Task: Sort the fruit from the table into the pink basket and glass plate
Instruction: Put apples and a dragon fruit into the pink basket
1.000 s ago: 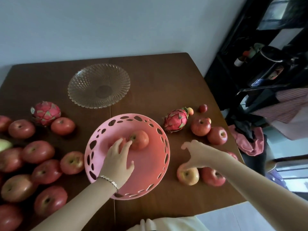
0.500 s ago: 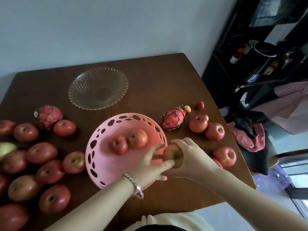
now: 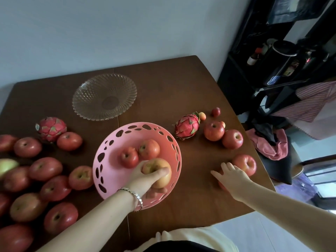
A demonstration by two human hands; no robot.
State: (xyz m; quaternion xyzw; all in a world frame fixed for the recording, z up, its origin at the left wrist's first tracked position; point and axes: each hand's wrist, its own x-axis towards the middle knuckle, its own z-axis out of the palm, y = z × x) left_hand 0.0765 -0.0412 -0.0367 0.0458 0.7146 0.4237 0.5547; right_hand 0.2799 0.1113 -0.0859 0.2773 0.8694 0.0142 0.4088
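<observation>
The pink basket sits mid-table with two red apples in it. My left hand is inside the basket, shut on a yellowish-red apple low over its floor. My right hand lies with fingers spread on a red apple that it mostly hides, right of the basket, beside another red apple. The glass plate stands bare at the back. One dragon fruit lies right of the basket, another dragon fruit to the left.
Several red apples crowd the table's left side, with a pale green fruit at the edge. Two apples and small red and orange fruits lie at the right. The table's right edge borders a chair with pink cloth.
The apple passed from my right hand to my left, which carried it into the basket. My right hand moved back right onto another apple.
</observation>
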